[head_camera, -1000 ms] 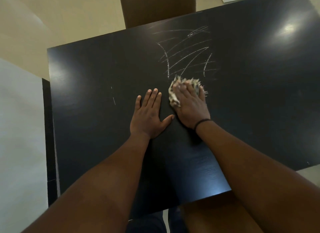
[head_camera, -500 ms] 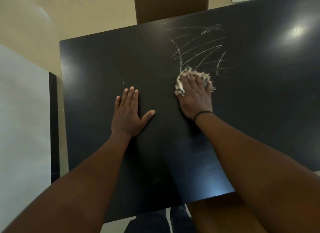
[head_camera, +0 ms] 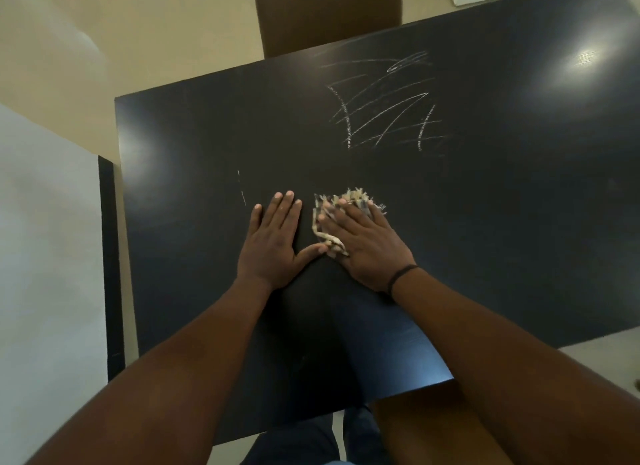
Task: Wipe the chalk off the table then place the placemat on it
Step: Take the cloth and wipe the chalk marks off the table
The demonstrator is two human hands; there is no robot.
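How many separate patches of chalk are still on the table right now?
2. A large scribble lies toward the far side, beyond the cloth under the right hand. A thin short mark sits left of the left hand. Hands may hide more.

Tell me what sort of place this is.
Probably a home dining area: a dark wooden table scribbled with white chalk, a brown chair at its far edge, and a beige floor.

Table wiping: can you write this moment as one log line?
step: wiping | right hand: presses cloth on table | left hand: flat on table | chalk scribble: unwiped, beyond cloth | placemat: unseen
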